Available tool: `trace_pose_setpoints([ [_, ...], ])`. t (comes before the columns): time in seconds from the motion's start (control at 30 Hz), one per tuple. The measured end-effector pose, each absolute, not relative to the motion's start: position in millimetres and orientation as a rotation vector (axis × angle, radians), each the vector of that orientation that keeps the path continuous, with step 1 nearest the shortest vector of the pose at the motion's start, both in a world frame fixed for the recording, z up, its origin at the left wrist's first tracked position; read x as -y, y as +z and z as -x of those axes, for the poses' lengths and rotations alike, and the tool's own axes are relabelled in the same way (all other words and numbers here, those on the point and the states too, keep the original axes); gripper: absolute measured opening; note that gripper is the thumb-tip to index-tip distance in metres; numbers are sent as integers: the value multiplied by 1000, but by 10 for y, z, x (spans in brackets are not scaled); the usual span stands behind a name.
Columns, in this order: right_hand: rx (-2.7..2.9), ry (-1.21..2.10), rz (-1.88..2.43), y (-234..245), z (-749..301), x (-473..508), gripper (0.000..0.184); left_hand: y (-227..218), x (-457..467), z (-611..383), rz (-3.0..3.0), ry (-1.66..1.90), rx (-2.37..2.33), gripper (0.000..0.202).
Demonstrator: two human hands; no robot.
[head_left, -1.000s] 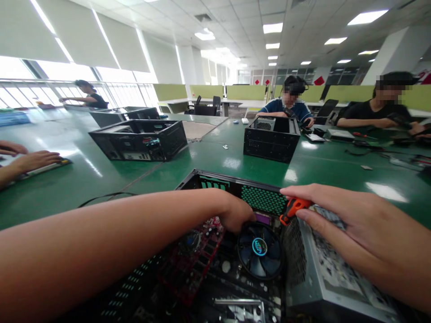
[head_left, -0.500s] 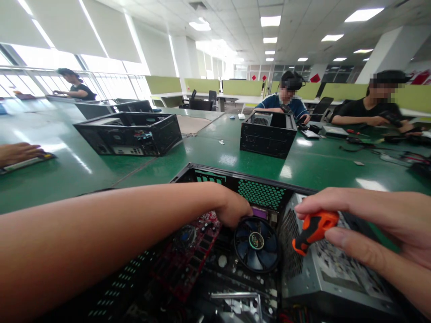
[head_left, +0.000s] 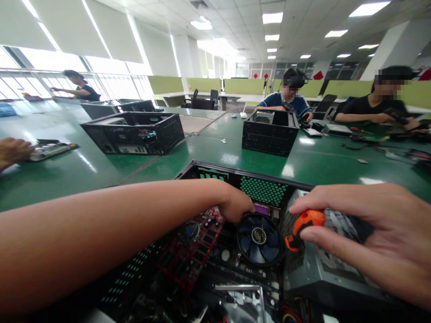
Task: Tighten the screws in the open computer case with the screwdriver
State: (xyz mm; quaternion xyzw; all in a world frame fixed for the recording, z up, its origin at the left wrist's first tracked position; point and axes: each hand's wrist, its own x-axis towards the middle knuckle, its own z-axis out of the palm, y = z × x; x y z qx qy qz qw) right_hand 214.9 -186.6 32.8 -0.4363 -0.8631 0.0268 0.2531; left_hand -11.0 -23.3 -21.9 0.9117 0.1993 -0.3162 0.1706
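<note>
My left hand (head_left: 237, 205) reaches down into an open computer case (head_left: 215, 167), its curled fingers at the upper left rim of a round black cooling fan (head_left: 259, 237). The fingertips are mostly hidden, so what they grip cannot be made out. My right hand (head_left: 367, 229) pinches the orange-and-black handle of a screwdriver (head_left: 308, 222) between thumb and fingers, above the silver power supply (head_left: 310, 269). No shaft shows. A red circuit card (head_left: 195, 251) lies in the case below my left forearm.
Two more black cases, one at left (head_left: 134, 134) and one at centre right (head_left: 269, 132), stand on the green table (head_left: 208, 154). Another person's hand (head_left: 13, 152) is on a circuit board (head_left: 54, 148) at far left. Several people sit around; cables (head_left: 387, 154) lie at right.
My right hand has shifted left, tilting the screwdriver handle. My left hand stays by the fan. At far left, the other person's hand has drawn back and more of the board shows.
</note>
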Motion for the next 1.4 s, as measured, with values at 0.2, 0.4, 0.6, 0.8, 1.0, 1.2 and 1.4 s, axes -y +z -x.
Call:
trace_pose_setpoints([
  [0.2, 2253, -31, 1181, 360, -2120, 1929, 34, -144, 317, 26, -2622, -930, -620, 29],
  [0.4, 2239, -48, 1211, 414, -2045, 1964, 39, -148, 266, -63, -2582, -1016, -581, 22],
  [0.6, 2290, 53, 1256, 391, -2081, 1954, 24, -220, 142, 11, -2528, -927, -564, 13],
  [0.8, 2314, 104, 1163, 308, -2019, 1953, 19, -313, 88, 27, -2483, -889, -591, 25],
  [1.0, 2323, 162, 1079, 286, -1987, 1978, 22, -344, 76, 3, -2446, -843, -651, 21],
  [1.2, 2314, 132, 1083, 249, -1983, 1979, 22, -333, 79, -29, -2499, -1034, -536, 16],
  [1.4, 2363, 188, 1105, 259, -1963, 1978, 28, -325, 75, -35, -2512, -1068, -525, 28],
])
